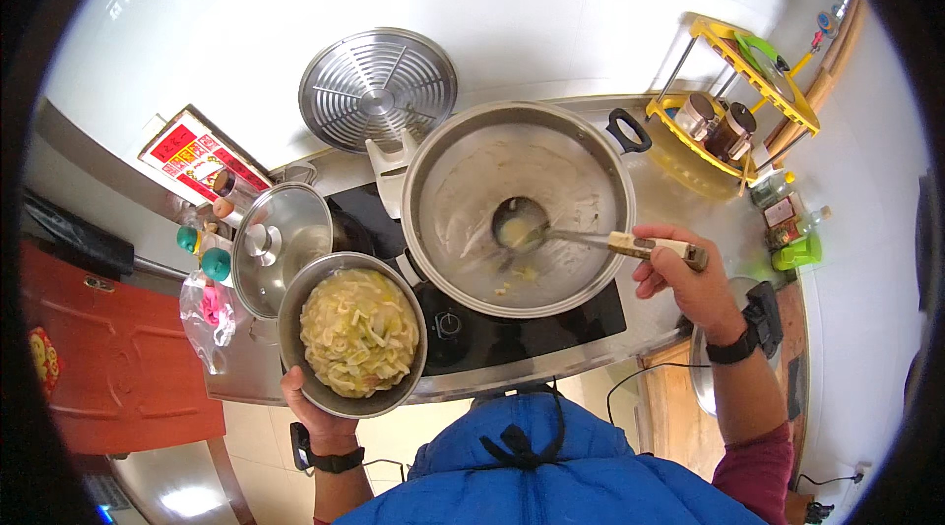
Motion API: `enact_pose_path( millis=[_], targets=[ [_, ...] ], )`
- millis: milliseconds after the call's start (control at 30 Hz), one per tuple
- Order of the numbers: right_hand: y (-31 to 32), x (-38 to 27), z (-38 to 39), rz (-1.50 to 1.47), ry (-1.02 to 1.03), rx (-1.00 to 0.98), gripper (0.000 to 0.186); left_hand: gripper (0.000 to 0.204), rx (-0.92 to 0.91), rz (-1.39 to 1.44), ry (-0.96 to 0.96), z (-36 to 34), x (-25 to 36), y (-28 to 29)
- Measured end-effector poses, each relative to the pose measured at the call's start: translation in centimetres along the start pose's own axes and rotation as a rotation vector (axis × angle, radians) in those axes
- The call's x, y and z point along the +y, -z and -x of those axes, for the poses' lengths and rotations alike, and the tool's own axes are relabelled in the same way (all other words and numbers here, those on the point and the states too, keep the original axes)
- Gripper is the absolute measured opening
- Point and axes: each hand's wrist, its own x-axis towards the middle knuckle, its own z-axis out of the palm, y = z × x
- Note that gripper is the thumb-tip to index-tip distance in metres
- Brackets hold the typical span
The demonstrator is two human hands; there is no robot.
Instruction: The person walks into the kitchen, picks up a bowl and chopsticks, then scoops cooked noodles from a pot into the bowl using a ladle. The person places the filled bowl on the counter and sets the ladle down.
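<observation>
My left hand (307, 399) grips a steel bowl (295, 318) filled with pale, wet noodle-like pieces and green bits (356, 333), held beside the cooktop. My right hand (677, 274) is closed on the handle of a metal ladle (655, 247). Its round head (520, 225) sits inside a large steel pot (448, 259) on the black cooktop (497, 336), with a little pale liquid in it and pale scraps below it. A glass lid with a steel knob (295, 220) lies left of the pot, behind the bowl.
A round slotted steel rack (379, 77) leans against the wall behind. A yellow shelf (733, 67) holding containers and a lid stands back right; bottles and a green cup (795, 251) stand at right. Jars (215, 262) and a plastic bag (205, 328) sit at left, near a red door (123, 368).
</observation>
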Motion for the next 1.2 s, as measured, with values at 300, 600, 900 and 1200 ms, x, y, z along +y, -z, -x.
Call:
enact_pose_path(
  millis=[300, 600, 900, 1200],
  targets=[
    [1.6, -3.3, 0.9, 0.587, 0.212, -0.258, 0.029, 0.08, 0.005, 0.018, 0.011, 0.5, -0.1, 0.0],
    [0.0, -1.4, 0.2, -0.03, -0.075, -0.193, 0.034, 0.08, 0.028, 0.037, 0.028, 0.9, -0.1, 0.3],
    [0.2, 1.0, -2.0, -0.304, -0.159, 0.022, 0.035, 0.081, 0.043, 0.019, 0.02, 1.0, -0.3, -0.1],
    [0.5, -0.2, -1.1, 0.554, 0.392, -0.118, 0.03, 0.076, -0.004, -0.007, 0.006, 0.8, -0.5, 0.0]
  ],
)
